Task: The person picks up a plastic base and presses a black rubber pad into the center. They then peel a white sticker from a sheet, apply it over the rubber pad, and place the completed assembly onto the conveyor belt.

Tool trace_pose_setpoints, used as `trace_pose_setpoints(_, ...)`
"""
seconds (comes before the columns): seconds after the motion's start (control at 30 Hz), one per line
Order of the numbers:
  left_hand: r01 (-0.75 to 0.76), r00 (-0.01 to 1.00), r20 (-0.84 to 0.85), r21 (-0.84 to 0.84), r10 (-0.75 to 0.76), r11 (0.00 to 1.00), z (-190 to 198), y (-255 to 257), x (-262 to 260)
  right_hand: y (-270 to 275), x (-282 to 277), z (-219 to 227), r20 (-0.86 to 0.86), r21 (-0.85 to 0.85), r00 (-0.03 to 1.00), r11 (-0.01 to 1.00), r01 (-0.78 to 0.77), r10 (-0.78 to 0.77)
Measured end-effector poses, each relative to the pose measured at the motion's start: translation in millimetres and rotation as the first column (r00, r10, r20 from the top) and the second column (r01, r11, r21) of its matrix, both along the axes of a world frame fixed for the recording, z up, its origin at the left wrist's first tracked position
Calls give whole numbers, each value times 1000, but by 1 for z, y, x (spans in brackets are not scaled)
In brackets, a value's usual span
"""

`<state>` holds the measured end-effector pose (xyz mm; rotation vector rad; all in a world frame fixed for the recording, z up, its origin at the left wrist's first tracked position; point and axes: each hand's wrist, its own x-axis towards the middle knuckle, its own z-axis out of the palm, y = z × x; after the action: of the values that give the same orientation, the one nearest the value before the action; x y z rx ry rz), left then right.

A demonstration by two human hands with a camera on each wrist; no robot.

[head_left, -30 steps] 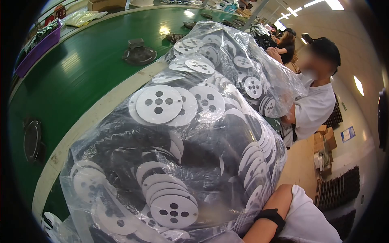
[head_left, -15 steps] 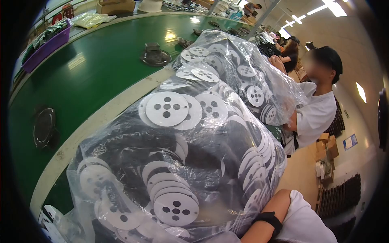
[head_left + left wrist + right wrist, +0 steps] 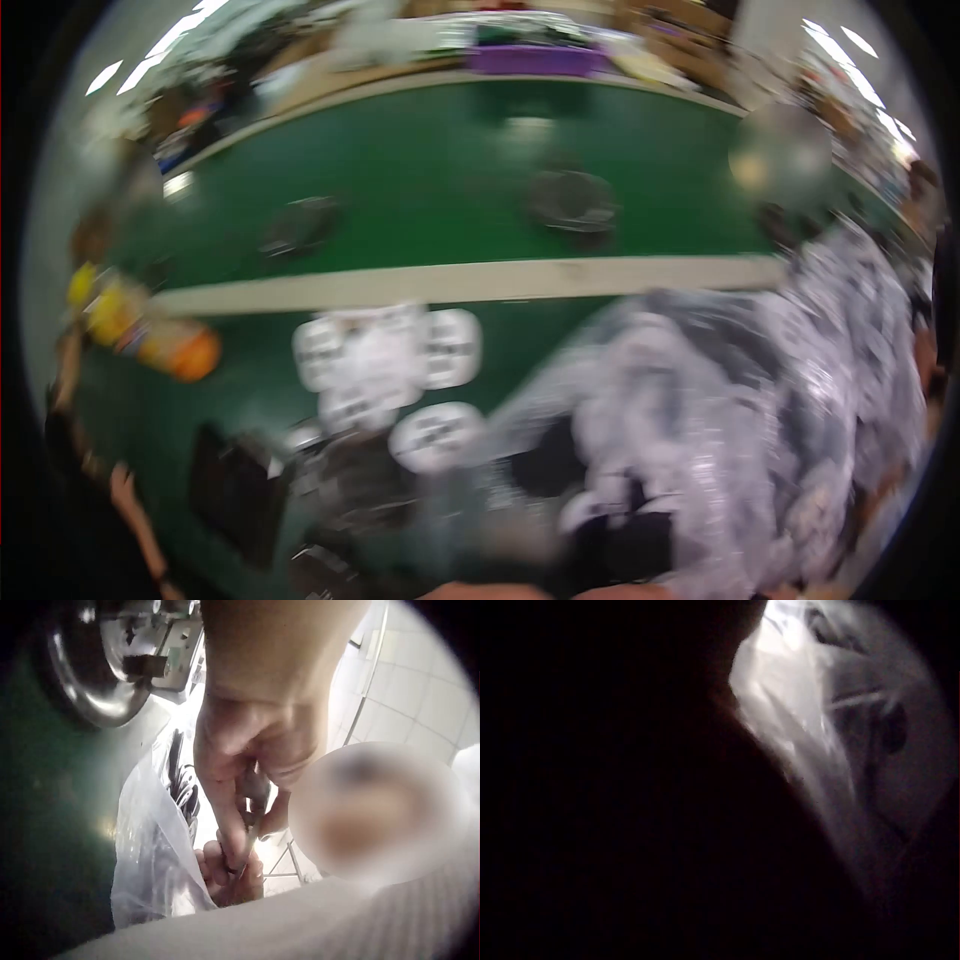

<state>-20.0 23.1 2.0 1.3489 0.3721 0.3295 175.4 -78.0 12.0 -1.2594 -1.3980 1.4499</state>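
The head view is smeared by motion. A big clear plastic bag [image 3: 720, 420] stuffed with white perforated discs fills its lower right. In the left wrist view my left hand [image 3: 247, 817] has its fingers curled and pinches a thin dark edge beside the bag's plastic [image 3: 150, 847]. Curled fingers [image 3: 225, 874] of another hand sit just under it. The right wrist view is nearly black, with only the bag's film [image 3: 832, 727] lit past a dark mass, so my right hand's shape does not show.
A green conveyor belt [image 3: 400, 180] with a pale edge strip runs across. Loose white discs [image 3: 385, 355] lie on it near me, dark round parts [image 3: 570, 200] further out. An orange and yellow bottle [image 3: 140, 330] lies at left, a purple bin [image 3: 535, 58] at the far side.
The head view has swung sharply left: the bag moved from the centre to the lower right, and the person who stood at the right is out of view.
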Motion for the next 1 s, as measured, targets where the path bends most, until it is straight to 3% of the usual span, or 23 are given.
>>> trace_pose_setpoints(0.07,-20,994,108,-26,22,999,-2,-5,1,-4,-6,10,42,-168,999,985,36,-29)
trace_pose_setpoints(0.13,-131,964,247,96,104,987,-10,-9,4,-4,-4,8,134,-80,991,997,-4,15)
trace_pose_setpoints(0.2,-190,962,220,104,164,976,-11,-15,3,-9,-3,-5,195,-60,980,997,54,-42)
trace_pose_setpoints(0.23,-263,942,260,187,211,946,-12,-17,5,-9,-5,-8,185,-51,981,996,71,-60)
trace_pose_setpoints(0.37,-287,930,302,248,208,925,-16,-24,7,-16,-11,-9,238,75,966,994,85,-101)
trace_pose_setpoints(0.47,-274,940,282,284,194,919,-23,-30,5,-19,-11,-10,199,71,975,994,87,-100)
trace_pose_setpoints(0.5,-230,951,250,179,182,957,-26,-31,5,-19,-13,-10,151,116,984,990,81,-98)
trace_pose_setpoints(0.53,-321,917,319,237,238,917,-31,-31,7,-20,-16,-10,106,154,990,985,79,-96)
trace_pose_setpoints(0.57,-332,917,322,285,237,899,-32,-28,6,-23,-20,-10,-3,53,991,989,136,-136)
trace_pose_setpoints(0.6,-332,920,321,328,227,884,-32,-26,6,-24,-37,-16,-102,180,944,927,329,-315)
trace_pose_setpoints(0.67,-336,929,245,242,278,910,-34,-27,6,-16,-33,-10,-67,210,974,951,226,-217)
trace_pose_setpoints(0.7,-333,928,277,313,250,889,-35,-24,6,-13,-31,-6,-76,212,978,955,206,-194)
trace_pose_setpoints(0.73,-258,946,229,103,230,961,-18,-30,1,-12,-28,-4,-84,212,981,959,189,-175)
trace_pose_setpoints(0.9,-333,908,302,101,290,938,-24,-25,4,-10,-25,-10,-31,348,990,927,140,-138)
trace_pose_setpoints(1.0,-325,908,297,57,295,944,-25,-28,4,-10,-24,-12,-90,296,984,939,173,-153)
